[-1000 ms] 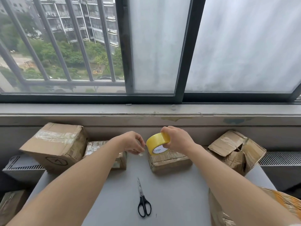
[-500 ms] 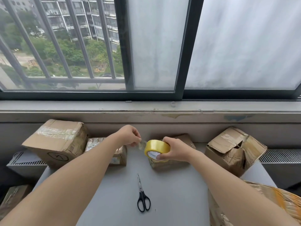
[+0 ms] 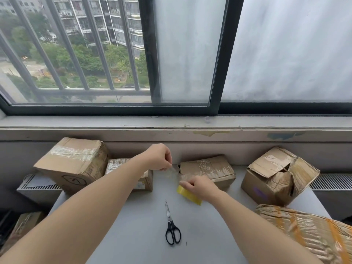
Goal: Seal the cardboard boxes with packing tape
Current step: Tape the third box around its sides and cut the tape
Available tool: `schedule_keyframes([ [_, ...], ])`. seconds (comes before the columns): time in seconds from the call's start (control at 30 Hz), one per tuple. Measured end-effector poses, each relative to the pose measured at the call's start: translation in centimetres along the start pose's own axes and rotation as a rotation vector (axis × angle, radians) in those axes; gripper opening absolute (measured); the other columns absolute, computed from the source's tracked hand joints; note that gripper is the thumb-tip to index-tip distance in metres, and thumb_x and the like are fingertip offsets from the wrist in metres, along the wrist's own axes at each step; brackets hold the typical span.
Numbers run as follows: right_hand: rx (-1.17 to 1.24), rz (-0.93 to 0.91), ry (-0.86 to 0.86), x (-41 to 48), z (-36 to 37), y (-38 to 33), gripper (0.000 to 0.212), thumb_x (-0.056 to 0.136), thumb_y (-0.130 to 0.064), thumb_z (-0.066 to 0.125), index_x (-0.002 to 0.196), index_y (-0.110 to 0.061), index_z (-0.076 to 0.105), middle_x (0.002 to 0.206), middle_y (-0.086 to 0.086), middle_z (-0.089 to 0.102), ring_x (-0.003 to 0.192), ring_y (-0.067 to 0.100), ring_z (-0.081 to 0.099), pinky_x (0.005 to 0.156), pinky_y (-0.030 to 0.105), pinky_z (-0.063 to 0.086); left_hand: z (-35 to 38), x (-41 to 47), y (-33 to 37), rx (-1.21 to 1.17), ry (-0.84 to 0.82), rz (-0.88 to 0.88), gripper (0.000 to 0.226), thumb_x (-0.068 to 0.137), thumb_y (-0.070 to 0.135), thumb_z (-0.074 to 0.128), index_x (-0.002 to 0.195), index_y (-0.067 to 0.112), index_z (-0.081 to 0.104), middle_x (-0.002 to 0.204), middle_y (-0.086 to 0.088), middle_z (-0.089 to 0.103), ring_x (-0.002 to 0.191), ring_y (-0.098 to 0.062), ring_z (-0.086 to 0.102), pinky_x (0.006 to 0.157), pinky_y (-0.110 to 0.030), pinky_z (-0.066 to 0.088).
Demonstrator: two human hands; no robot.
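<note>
My right hand (image 3: pixel 200 187) grips a yellow roll of packing tape (image 3: pixel 189 196), held low over the grey table (image 3: pixel 133 235). My left hand (image 3: pixel 159 157) pinches the free end of a clear tape strip (image 3: pixel 175 172) that stretches from the roll up and to the left. A flat, worn cardboard box (image 3: pixel 209 168) lies just behind the roll, at the table's far edge. The strip hangs in front of this box's left end; whether it touches the box I cannot tell.
Black-handled scissors (image 3: pixel 172 229) lie shut on the table near me. A large taped box (image 3: pixel 74 162) and a small taped box (image 3: pixel 122 166) stand at the back left. A crumpled open box (image 3: pixel 276 178) is at the back right, a wrinkled taped carton (image 3: pixel 304 231) at the near right.
My right hand has brought the roll down and toward me, from above the flat box to in front of it. The tape strip has been drawn out between my hands.
</note>
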State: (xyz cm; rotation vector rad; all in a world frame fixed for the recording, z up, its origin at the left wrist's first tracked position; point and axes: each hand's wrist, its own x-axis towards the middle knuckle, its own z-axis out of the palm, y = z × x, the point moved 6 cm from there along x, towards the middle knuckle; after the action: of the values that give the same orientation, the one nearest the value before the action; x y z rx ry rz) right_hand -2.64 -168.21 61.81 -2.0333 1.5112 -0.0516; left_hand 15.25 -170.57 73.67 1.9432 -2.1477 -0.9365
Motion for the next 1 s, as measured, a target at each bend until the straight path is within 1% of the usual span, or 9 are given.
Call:
schedule_keyframes([
  [0.13,0.038,-0.009,-0.102,0.0,1.8,-0.1,0.051,0.097,-0.065,0.052,0.07,-0.023,0.046,0.071,-0.006,0.053,0.076,0.021,0.053,0.065,0.038,0.036,0.4,-0.3,0.6,0.049,-0.049,0.063,0.007,0.091,0.01,0.068,0.084,0.013,0.069,0.068,0.002,0.072,0.054,-0.004,0.062,0.051,-0.013,0.046],
  [0.3,0.096,-0.022,-0.168,0.6,3.6,-1.5,0.047,0.102,-0.059,0.049,0.074,-0.02,0.05,0.074,-0.002,0.054,0.071,0.019,0.051,0.064,0.037,0.036,0.7,-0.5,0.6,0.155,-0.077,0.093,0.013,0.09,0.009,0.067,0.082,0.018,0.069,0.079,-0.002,0.076,0.063,-0.002,0.063,0.068,-0.023,0.055],
  [0.43,0.116,0.033,-0.152,1.7,3.5,-1.2,0.04,0.102,-0.056,0.051,0.084,-0.021,0.06,0.083,-0.002,0.063,0.082,0.02,0.059,0.068,0.034,0.043,0.4,-0.3,-0.1,0.24,-0.09,0.082,0.012,0.088,0.01,0.068,0.082,0.019,0.07,0.083,-0.002,0.076,0.066,-0.004,0.06,0.06,-0.021,0.045],
  [0.53,0.041,0.098,-0.022,3.4,1.8,-0.1,0.035,0.099,-0.052,0.056,0.108,-0.021,0.068,0.109,0.001,0.071,0.105,0.024,0.064,0.086,0.036,0.051,0.0,0.0,-0.9,0.283,-0.102,0.068,0.012,0.087,0.009,0.067,0.082,0.02,0.07,0.086,-0.002,0.076,0.074,-0.011,0.063,0.061,-0.023,0.046],
  [0.67,-0.056,0.172,0.155,5.0,-1.3,0.4,0.056,0.093,-0.055,0.062,0.135,-0.018,0.054,0.134,0.007,0.054,0.127,0.03,0.051,0.099,0.04,0.046,-0.7,0.8,-1.8,0.302,-0.092,0.059,0.014,0.087,0.01,0.068,0.079,0.022,0.069,0.083,0.004,0.07,0.081,-0.015,0.063,0.068,-0.027,0.049],
  [0.77,-0.17,0.216,0.127,6.0,-1.7,0.6,0.073,0.088,-0.061,0.064,0.147,-0.024,0.04,0.148,0.009,0.038,0.141,0.033,0.034,0.109,0.048,0.038,-1.2,1.5,-2.4,0.297,-0.089,0.057,0.011,0.086,0.011,0.067,0.081,0.021,0.07,0.078,0.008,0.065,0.082,-0.017,0.063,0.073,-0.032,0.055],
  [0.83,-0.193,0.281,0.098,6.9,-1.6,1.7,0.085,0.085,-0.069,0.063,0.153,-0.027,0.033,0.159,0.007,0.026,0.15,0.034,0.019,0.117,0.06,0.027,-1.4,1.9,-2.8,0.295,-0.093,0.061,0.011,0.086,0.011,0.066,0.083,0.021,0.071,0.081,0.008,0.066,0.083,-0.017,0.063,0.075,-0.032,0.055],
  [0.9,-0.172,0.355,0.064,7.9,-1.7,3.2,0.099,0.082,-0.078,0.059,0.16,-0.028,0.021,0.168,0.006,0.014,0.156,0.036,0.006,0.117,0.07,0.016,-1.3,2.4,-3.1,0.29,-0.099,0.069,0.012,0.086,0.011,0.065,0.084,0.02,0.071,0.083,0.007,0.067,0.082,-0.016,0.062,0.074,-0.031,0.054],
  [1.0,-0.185,0.37,-0.015,9.1,-1.4,4.1,0.112,0.078,-0.085,0.056,0.164,-0.033,0.007,0.171,0.006,0.001,0.157,0.038,-0.005,0.115,0.077,0.011,-1.0,3.1,-3.3,0.282,-0.115,0.085,0.013,0.086,0.011,0.063,0.084,0.021,0.07,0.081,0.008,0.066,0.079,-0.014,0.059,0.072,-0.028,0.051],
])
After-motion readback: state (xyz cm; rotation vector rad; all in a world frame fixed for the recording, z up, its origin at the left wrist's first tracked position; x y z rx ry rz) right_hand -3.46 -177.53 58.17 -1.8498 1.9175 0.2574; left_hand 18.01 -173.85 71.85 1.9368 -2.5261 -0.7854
